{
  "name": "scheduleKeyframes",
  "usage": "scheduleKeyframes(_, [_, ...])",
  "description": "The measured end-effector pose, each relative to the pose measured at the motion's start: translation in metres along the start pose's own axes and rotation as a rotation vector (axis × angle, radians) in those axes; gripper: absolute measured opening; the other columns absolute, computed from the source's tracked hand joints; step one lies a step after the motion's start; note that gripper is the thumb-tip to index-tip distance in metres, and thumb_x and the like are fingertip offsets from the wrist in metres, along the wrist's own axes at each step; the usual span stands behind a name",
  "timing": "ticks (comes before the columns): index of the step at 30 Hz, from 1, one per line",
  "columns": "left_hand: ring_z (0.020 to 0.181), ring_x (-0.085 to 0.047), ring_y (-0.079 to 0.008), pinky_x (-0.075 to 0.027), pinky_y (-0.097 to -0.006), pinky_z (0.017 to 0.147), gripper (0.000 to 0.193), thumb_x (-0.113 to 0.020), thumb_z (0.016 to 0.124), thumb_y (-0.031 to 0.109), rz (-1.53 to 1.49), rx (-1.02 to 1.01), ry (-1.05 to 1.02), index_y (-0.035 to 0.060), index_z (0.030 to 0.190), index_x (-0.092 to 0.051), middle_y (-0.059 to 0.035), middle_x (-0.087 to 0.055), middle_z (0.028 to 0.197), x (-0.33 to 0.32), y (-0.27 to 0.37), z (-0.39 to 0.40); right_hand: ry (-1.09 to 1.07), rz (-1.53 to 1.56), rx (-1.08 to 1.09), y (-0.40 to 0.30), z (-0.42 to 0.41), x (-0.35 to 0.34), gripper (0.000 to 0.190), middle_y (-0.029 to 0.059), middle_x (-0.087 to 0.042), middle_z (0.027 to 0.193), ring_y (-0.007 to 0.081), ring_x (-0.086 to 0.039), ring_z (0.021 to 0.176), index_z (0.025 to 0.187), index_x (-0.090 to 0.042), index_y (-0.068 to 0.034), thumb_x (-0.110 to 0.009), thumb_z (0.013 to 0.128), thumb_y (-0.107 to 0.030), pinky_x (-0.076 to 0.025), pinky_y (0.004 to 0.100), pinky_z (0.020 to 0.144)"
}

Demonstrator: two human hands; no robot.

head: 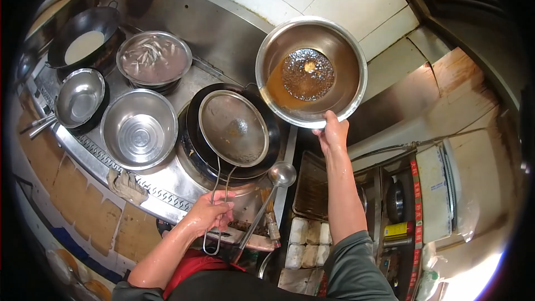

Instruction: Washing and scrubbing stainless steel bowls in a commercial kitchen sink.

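My right hand [334, 133] grips the near rim of a large metal basin [351, 71], which is tilted and holds brown liquid with bubbles. My left hand [213, 213] is closed around the wire handle of a round fine-mesh strainer [234, 127]. The strainer lies over a black wok [271, 133] on the range. A steel ladle [282, 174] rests to the right of the strainer's handle, its bowl near the wok's edge. Left of the wok stands an empty-looking steel bowl [140, 133]. Behind it, a metal bowl [154, 56] holds small fish in pinkish liquid.
At the left are a smaller steel bowl [79, 98] and a dark wok [100, 21] with whitish liquid. A crumpled cloth [125, 186] lies on the range's front edge. A bamboo brush [271, 217] lies beside the ladle. Lower right are a dark tray [311, 186] and white containers [297, 236].
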State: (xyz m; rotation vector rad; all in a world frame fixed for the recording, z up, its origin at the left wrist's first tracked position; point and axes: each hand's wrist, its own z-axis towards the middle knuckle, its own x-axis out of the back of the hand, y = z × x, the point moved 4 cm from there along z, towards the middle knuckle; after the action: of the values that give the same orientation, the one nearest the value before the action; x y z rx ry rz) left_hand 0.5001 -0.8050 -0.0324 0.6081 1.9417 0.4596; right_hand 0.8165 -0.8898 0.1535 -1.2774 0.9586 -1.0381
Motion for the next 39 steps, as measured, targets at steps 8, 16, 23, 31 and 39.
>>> scheduleKeyframes(8, [0.05, -0.053, -0.0124, -0.044, -0.0282, 0.045, 0.039, -0.062, 0.095, 0.01, 0.002, 0.003, -0.069, 0.0028, 0.131, -0.05, -0.0085, -0.062, 0.073, 0.002, -0.005, 0.004, 0.079, -0.14, 0.168, 0.01, 0.002, 0.012, 0.015, 0.0121, -0.062, 0.076, 0.0166, -0.057, 0.052, 0.089, -0.059, 0.01, -0.053, 0.088, -0.004, -0.046, 0.0298, 0.037])
scheduleKeyframes(16, [0.054, -0.053, -0.0123, -0.045, -0.0292, 0.048, 0.044, -0.062, 0.096, 0.013, -0.039, -0.026, -0.131, 0.0029, 0.136, -0.046, -0.0063, -0.062, 0.075, 0.01, -0.016, 0.01, 0.075, -0.519, 0.659, -0.01, -0.017, 0.006, 0.028, 0.0118, -0.068, 0.096, 0.0204, -0.064, 0.085, 0.112, -0.057, 0.011, -0.053, 0.088, -0.003, -0.051, 0.0338, 0.083])
scheduleKeyframes(23, [0.055, -0.055, -0.0129, -0.046, -0.0287, 0.048, 0.045, -0.062, 0.096, 0.014, -0.013, -0.06, -0.134, 0.0017, 0.137, -0.045, -0.0062, -0.062, 0.075, 0.017, -0.017, 0.013, 0.048, -0.759, 1.018, -0.033, -0.047, -0.018, 0.063, 0.0202, -0.066, 0.123, 0.0246, -0.064, 0.113, 0.147, -0.04, 0.001, -0.057, 0.086, 0.002, -0.047, 0.0334, 0.097])
scheduleKeyframes(31, [0.056, -0.056, -0.012, -0.046, -0.0278, 0.047, 0.045, -0.062, 0.095, 0.014, -0.06, -0.017, -0.171, 0.0005, 0.136, -0.047, -0.0062, -0.059, 0.074, 0.03, -0.013, 0.011, 0.175, -0.819, 0.873, -0.017, -0.034, -0.026, 0.057, 0.0244, -0.068, 0.116, 0.027, -0.067, 0.105, 0.143, -0.043, 0.005, -0.057, 0.088, -0.001, -0.048, 0.0345, 0.094])
scheduleKeyframes(39, [0.053, -0.053, -0.0139, -0.045, -0.0302, 0.047, 0.045, -0.062, 0.095, 0.011, -0.074, 0.024, -0.177, 0.0, 0.136, -0.047, -0.0089, -0.06, 0.074, 0.041, -0.003, 0.004, -0.035, -0.202, 0.067, 0.034, -0.054, -0.097, 0.022, 0.0124, -0.066, 0.089, 0.0169, -0.063, 0.061, 0.106, -0.059, 0.009, -0.056, 0.09, -0.006, -0.049, 0.0285, 0.043])
